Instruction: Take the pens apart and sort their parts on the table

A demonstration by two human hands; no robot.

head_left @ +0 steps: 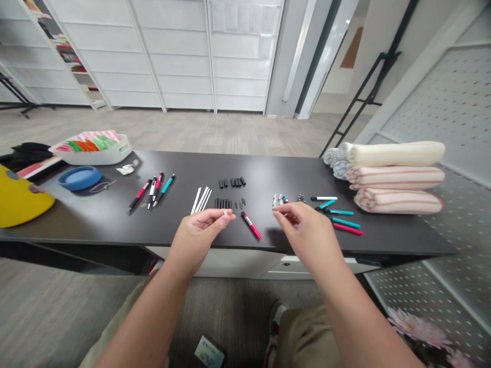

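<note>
My left hand (203,227) is closed in a pinch above the table's front part, and a small white piece (225,213) shows between thumb and fingers. My right hand (303,222) has thumb and fingertips close together beside small silvery pen parts (275,199); whatever it pinches is too small to make out. Between the hands lies a red pen barrel (251,225) with a black end. Behind the left fingers are black tubes (222,203), and white refill-like sticks (200,199) lie to their left. Short black pieces (232,182) form a row farther back.
Assembled-looking pens (164,190) lie on the left of the dark table (268,166), near a blue round dish (79,178) and a white basket (125,148). Coloured barrels (347,223) lie right of my right hand. Rolled towels (399,176) are stacked at the right end.
</note>
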